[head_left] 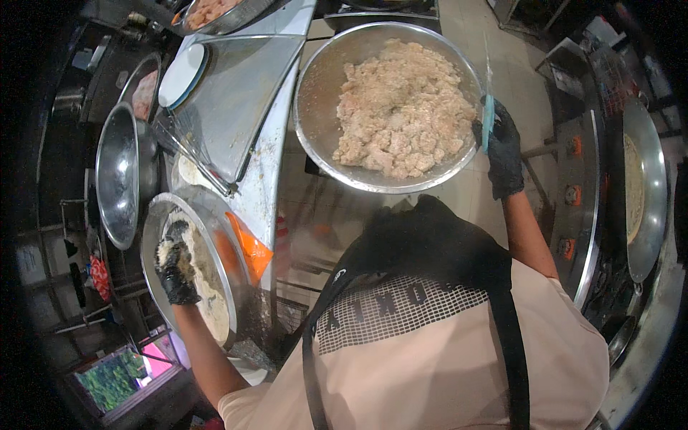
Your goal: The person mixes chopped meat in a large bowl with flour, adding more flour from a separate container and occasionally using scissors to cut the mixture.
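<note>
My left hand (176,269), in a black glove, reaches into a steel bowl (231,287) of pale flour-like powder (209,290). Its fingers are caked with the powder, so their pose is unclear. A large steel bowl (315,136) in front of me is heaped with chunks of coated raw meat (405,107). At that bowl's right rim my right hand (504,150), also black-gloved, is closed around a teal-handled tool (488,125). A thin, narrow part of the tool points away from me, seen edge-on; it may be a knife.
A metal tray (247,79) lies on the table at left, with a wire whisk (193,154) and white lids (183,75) beside it. An empty steel bowl (118,175) stands farther left. Orange plastic (251,247) hangs at the table corner. A large wok (648,186) sits on the right.
</note>
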Demonstrator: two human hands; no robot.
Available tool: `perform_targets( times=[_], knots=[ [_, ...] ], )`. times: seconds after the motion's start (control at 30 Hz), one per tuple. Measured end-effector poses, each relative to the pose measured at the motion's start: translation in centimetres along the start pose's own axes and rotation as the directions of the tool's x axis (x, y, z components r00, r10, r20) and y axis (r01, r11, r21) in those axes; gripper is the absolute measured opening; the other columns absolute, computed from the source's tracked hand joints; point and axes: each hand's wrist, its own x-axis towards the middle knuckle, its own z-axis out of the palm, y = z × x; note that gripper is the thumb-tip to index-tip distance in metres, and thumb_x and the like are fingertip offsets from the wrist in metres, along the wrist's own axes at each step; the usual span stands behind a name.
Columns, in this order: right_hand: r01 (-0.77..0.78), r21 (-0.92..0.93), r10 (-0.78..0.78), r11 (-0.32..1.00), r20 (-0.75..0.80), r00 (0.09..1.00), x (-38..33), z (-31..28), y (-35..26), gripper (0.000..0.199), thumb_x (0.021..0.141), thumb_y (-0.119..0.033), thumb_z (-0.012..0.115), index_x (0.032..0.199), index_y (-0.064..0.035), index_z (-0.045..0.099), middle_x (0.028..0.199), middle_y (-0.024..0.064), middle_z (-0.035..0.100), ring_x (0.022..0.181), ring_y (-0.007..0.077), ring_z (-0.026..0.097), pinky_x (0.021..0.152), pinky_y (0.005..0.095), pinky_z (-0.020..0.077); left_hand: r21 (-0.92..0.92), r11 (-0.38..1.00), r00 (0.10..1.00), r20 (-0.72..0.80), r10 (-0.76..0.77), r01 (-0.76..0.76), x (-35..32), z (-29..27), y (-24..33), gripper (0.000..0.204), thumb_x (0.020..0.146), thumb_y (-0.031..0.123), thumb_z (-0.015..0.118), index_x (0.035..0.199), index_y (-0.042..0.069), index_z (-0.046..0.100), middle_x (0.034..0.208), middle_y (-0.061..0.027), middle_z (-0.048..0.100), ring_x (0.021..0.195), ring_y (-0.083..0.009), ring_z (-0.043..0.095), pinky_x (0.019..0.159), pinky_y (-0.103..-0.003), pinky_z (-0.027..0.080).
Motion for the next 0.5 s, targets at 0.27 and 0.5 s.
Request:
perform_targets(
  times=[0.27, 0.5],
  knots=[
    [0.046, -0.007, -0.046, 0.999, -0.042, 0.998, 0.0, -0.2, 0.7, 0.053, 0.079, -0.003, 0.068, 0.127, -0.0022, 0.045, 0.113, 0.0111, 0.058, 0.099, 0.0178, 0.058, 0.083, 0.0296, 0.0500, 0.513, 0.820, 0.944, 0.316, 0.095, -0.255, -0.4, 12.7, 9.8, 0.031, 0.085, 0.019, 0.061, 0.115, 0.012, 0.056, 0.109, -0.0052, 0.059, 0.090, -0.0153, 0.058, 0.069, -0.025, 0.046],
    [0.054, 0.017, -0.054, 0.998, -0.023, 0.998, 0.4, -0.1, 0.9, 0.053, 0.078, -0.004, 0.069, 0.126, -0.0013, 0.046, 0.114, 0.0107, 0.058, 0.103, 0.0180, 0.056, 0.087, 0.0301, 0.0470, 0.228, 0.779, 0.555, 0.813, 0.178, -0.584, -0.2, 31.4, 11.5, 0.023, 0.075, 0.009, 0.064, 0.097, 0.005, 0.063, 0.101, -0.0100, 0.061, 0.086, -0.0218, 0.059, 0.080, -0.035, 0.049]
  ],
)
